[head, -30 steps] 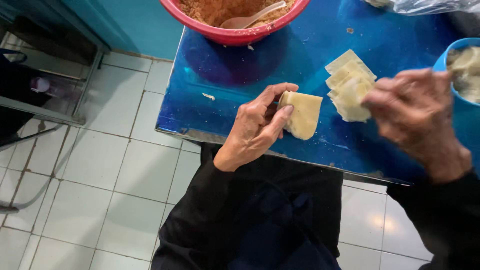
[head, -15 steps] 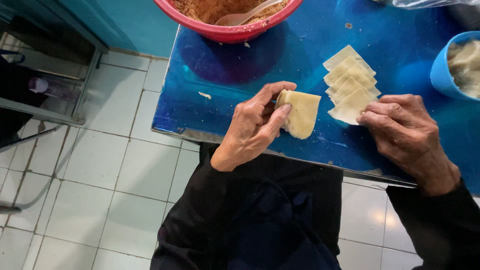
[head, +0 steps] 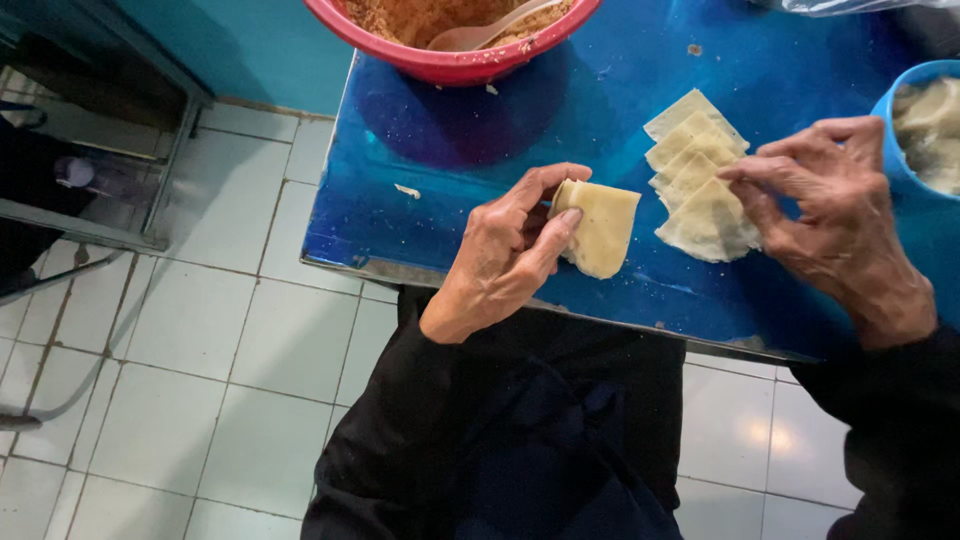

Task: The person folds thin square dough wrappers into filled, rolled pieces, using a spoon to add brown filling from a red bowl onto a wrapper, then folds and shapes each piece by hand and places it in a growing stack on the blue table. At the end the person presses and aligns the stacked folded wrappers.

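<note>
Left hand (head: 510, 250) is pinched on a folded dough wrapper (head: 598, 228), thumb on top and fingers curled under its left edge, so closed on it w/ the wrapper sticking out to the right, held just above the blue table (head: 480, 190). Right hand (head: 830, 225) is over to the right, fingertips together on the top sheet of a fanned stack of wrappers (head: 695, 175), looks like a pinch on the upper edge of the nearest sheet, but can't tell if it's actually lifted or just pressed flat. Stack sits btwn the two hands, closer to the right one, flat on the table.

Just past the right hand's knuckles, at the far right edge, there's a blue bowl (head: 893, 150) w/ pale stuff in it. Up beyond the left hand is a red bowl (head: 450, 65) of brownish crumbly filling w/ a spoon (head: 480, 32) lying in it. Small dough scrap (head: 407, 190) on the table left of the left hand. Black sleeves, white tiled floor (head: 200, 350) below.
</note>
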